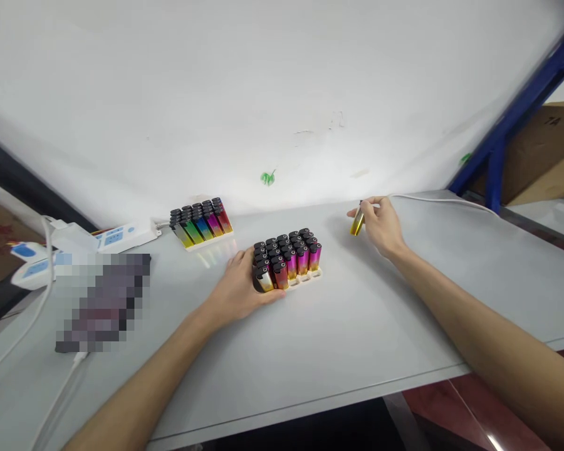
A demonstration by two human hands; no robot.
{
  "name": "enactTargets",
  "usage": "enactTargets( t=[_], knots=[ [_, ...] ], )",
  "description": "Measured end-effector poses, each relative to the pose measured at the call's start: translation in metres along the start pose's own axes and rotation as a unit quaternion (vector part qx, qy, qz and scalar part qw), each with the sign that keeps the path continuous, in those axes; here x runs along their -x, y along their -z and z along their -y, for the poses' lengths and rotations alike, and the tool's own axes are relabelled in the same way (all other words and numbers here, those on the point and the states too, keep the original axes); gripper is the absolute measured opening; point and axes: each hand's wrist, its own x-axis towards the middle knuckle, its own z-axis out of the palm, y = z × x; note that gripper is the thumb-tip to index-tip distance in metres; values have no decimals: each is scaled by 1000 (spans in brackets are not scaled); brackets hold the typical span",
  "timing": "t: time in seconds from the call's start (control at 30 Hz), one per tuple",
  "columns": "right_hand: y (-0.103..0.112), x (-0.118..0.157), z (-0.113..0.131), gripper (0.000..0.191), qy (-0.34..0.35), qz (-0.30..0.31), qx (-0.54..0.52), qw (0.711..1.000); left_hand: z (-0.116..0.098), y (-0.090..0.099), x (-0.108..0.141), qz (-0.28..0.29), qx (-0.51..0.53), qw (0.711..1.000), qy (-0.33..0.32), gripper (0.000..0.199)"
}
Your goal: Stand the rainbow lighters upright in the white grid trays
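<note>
In the head view, my left hand (237, 285) wraps round the left end of a white lighter tray (305, 277). Upright lighters (290, 263) with black tops and shiny purple, gold, red and silver bodies fill much of it. A few slots along the tray's front edge hold no lighter. To the right, my right hand (380, 224) pinches a single gold lighter (356, 222), tilted and raised a little off the table. This lighter is apart from the tray.
A second tray of rainbow-coloured lighters (201, 223) stands at the back left by the wall. Left of it are a white power strip (122, 236), a blurred-out dark device (106, 300) and white cables. Blue shelving (496, 166) with cardboard boxes (540, 147) rises at the right.
</note>
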Motion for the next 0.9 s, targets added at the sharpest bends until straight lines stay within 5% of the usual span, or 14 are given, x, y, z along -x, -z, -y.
enactTargets(
  t=[0.1, 0.3, 0.47, 0.73, 0.9],
  knots=[
    [-8, 13, 8, 34, -14, 76, -89, 993, 2, 2, 2, 3, 9, 1000, -6, 68],
    [-16, 32, 21, 34, -61, 174, -54, 981, 3, 7, 5, 21, 29, 999, -6, 71],
    [-15, 38, 25, 36, -71, 188, -28, 979, 2, 7, 5, 25, 24, 999, -6, 75],
    [-14, 46, 39, 40, -139, 224, -182, 947, 6, 6, 4, 33, 27, 999, 6, 81],
    [-16, 49, 42, 65, -176, 240, -190, 936, 7, 5, 4, 48, 24, 999, 7, 87]
  ],
)
